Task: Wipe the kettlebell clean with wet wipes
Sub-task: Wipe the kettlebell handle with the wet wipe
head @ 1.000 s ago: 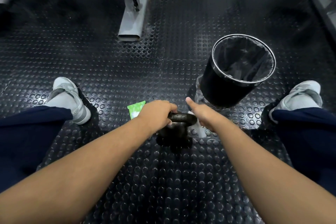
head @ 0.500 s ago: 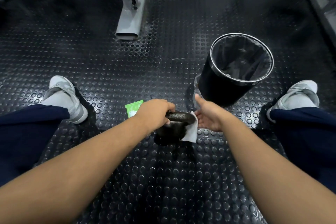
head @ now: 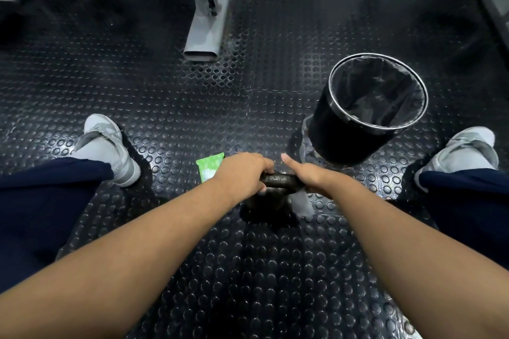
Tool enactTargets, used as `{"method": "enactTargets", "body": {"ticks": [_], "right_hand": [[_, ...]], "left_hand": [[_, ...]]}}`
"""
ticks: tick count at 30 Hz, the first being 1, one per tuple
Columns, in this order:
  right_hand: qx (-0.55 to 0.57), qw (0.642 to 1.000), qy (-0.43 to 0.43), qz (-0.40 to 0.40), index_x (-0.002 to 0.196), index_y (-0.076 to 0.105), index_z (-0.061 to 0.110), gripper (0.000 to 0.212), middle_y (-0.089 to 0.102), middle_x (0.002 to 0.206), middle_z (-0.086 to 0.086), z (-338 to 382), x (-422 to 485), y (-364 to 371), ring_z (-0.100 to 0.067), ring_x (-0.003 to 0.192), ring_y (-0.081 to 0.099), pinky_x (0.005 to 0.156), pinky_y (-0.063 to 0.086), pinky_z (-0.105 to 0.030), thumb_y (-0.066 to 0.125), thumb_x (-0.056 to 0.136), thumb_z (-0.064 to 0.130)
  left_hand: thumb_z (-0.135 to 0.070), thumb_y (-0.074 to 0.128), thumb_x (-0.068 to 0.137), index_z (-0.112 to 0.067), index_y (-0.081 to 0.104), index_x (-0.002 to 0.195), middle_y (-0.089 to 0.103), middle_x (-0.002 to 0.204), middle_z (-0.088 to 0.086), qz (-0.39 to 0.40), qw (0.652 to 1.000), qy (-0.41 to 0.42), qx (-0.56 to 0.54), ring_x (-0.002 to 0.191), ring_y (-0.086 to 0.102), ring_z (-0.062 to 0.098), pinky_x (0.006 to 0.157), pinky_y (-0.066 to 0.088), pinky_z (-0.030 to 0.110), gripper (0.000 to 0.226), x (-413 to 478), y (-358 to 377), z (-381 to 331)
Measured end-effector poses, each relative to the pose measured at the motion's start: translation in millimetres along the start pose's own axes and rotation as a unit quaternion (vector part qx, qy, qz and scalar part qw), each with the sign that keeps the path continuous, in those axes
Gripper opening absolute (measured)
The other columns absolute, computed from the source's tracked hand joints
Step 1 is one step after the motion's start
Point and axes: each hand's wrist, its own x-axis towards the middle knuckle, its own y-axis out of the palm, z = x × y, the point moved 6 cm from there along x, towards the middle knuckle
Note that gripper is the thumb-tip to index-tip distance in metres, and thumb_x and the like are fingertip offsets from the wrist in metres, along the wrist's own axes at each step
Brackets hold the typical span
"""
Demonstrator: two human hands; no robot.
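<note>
While left grip [head: 243,173] clamps kettlebell [head: 278,180] handle, right grip [head: 308,174] holds wet wipe [head: 302,203] against it, thumb out.

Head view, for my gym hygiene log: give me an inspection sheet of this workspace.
Surface: black studded rubber floor, shiny in places.
Job's things: kettlebell on the floor; white wipe hanging at its right side; green wipes pack lying left of it.
Clutter: nothing seen.
Hands: left hand grips the kettlebell handle; right hand holds the wipe against the handle, thumb out.
Cables: nothing seen.
Surroundings: black lined bin ahead on the right; grey machine foot further ahead; grey shoes either side.
</note>
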Motion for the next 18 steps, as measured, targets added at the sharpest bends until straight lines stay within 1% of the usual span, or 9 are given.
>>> {"method": "enactTargets", "body": {"ticks": [3, 7, 8, 9, 11, 13, 15, 16, 18], "right_hand": [[-0.048, 0.998, -0.022, -0.026, 0.118, 0.074, 0.015, 0.1, 0.064, 0.133, -0.003, 6.2, 0.8, -11.0, -0.026, 0.125, 0.058, 0.114, 0.038, -0.043, 0.026, 0.08, 0.094], [-0.131, 0.991, -0.042, 0.0, 0.081, 0.071, 0.015, 0.087, 0.069, 0.093, -0.008, 30.3, -5.3, -19.8, -0.02, 0.08, 0.061, 0.077, 0.045, -0.031, 0.02, 0.086, 0.085], [-0.138, 0.99, -0.041, 0.004, 0.078, 0.07, 0.016, 0.088, 0.07, 0.092, -0.009, 33.4, -7.8, -20.8, -0.019, 0.078, 0.06, 0.077, 0.045, -0.031, 0.018, 0.08, 0.088], [-0.14, 0.99, -0.033, 0.005, 0.084, 0.073, 0.018, 0.09, 0.072, 0.105, -0.012, 32.6, -2.3, -20.0, -0.021, 0.088, 0.063, 0.086, 0.046, -0.033, 0.019, 0.077, 0.091], [-0.135, 0.991, -0.019, -0.001, 0.117, 0.074, 0.017, 0.095, 0.062, 0.14, -0.015, 28.4, 0.8, -10.7, -0.028, 0.124, 0.058, 0.11, 0.038, -0.04, 0.024, 0.082, 0.09], [-0.104, 0.994, -0.004, -0.015, 0.138, 0.063, 0.013, 0.113, 0.051, 0.153, -0.014, 17.4, 6.6, -2.7, -0.031, 0.141, 0.047, 0.119, 0.03, -0.044, 0.028, 0.074, 0.099], [-0.059, 0.998, 0.003, -0.033, 0.137, 0.066, 0.018, 0.133, 0.054, 0.151, -0.012, 1.4, 14.9, 0.7, -0.031, 0.139, 0.05, 0.121, 0.031, -0.049, 0.026, 0.051, 0.112], [-0.042, 0.998, 0.0, -0.043, 0.129, 0.07, 0.02, 0.133, 0.059, 0.146, -0.011, -8.1, 22.1, 0.1, -0.03, 0.133, 0.054, 0.119, 0.034, -0.05, 0.025, 0.046, 0.114], [-0.048, 0.997, -0.006, -0.055, 0.118, 0.074, 0.016, 0.128, 0.064, 0.137, -0.014, -9.6, 20.0, -4.3, -0.03, 0.125, 0.06, 0.115, 0.04, -0.048, 0.021, 0.052, 0.112]], "left_hand": [[-0.038, 0.08, 0.083, -0.038, 0.063, 0.124, 0.066, 0.12, -0.007, -0.001, 1.0, 0.008, 0.002, 0.113, 0.062, 0.022, 0.086, 0.054, 0.038, 0.044, -3.9, -4.7, -3.7], [-0.034, 0.08, 0.082, -0.036, 0.065, 0.122, 0.067, 0.119, -0.004, 0.003, 1.0, 0.014, -0.004, 0.113, 0.063, 0.025, 0.086, 0.054, 0.039, 0.042, -7.8, -9.4, -4.1], [-0.033, 0.08, 0.083, -0.036, 0.065, 0.122, 0.067, 0.119, -0.004, 0.005, 1.0, 0.013, -0.005, 0.113, 0.063, 0.025, 0.086, 0.055, 0.04, 0.042, -7.5, -9.0, -4.2], [-0.033, 0.08, 0.083, -0.036, 0.065, 0.123, 0.067, 0.12, -0.004, 0.007, 1.0, 0.012, -0.002, 0.114, 0.063, 0.025, 0.086, 0.055, 0.04, 0.042, -7.4, -8.5, -3.8], [-0.032, 0.079, 0.084, -0.036, 0.065, 0.126, 0.067, 0.123, -0.004, 0.007, 1.0, 0.015, -0.001, 0.115, 0.062, 0.025, 0.087, 0.055, 0.04, 0.044, -6.1, -7.0, -3.9], [-0.031, 0.079, 0.085, -0.036, 0.065, 0.128, 0.066, 0.124, -0.005, 0.006, 1.0, 0.013, -0.004, 0.116, 0.062, 0.024, 0.088, 0.055, 0.039, 0.045, -5.7, -6.0, -2.7], [-0.03, 0.078, 0.085, -0.035, 0.065, 0.128, 0.065, 0.124, -0.006, 0.008, 1.0, 0.011, -0.008, 0.116, 0.061, 0.022, 0.087, 0.054, 0.038, 0.045, -5.3, -5.1, -2.2], [-0.03, 0.078, 0.085, -0.035, 0.065, 0.128, 0.065, 0.124, -0.007, 0.008, 1.0, 0.01, -0.01, 0.115, 0.061, 0.022, 0.086, 0.054, 0.037, 0.044, -5.0, -4.6, -1.8], [-0.031, 0.078, 0.085, -0.035, 0.065, 0.126, 0.065, 0.123, -0.008, 0.006, 1.0, 0.011, -0.013, 0.114, 0.061, 0.021, 0.084, 0.053, 0.036, 0.043, -4.8, -5.0, -2.2]]}}
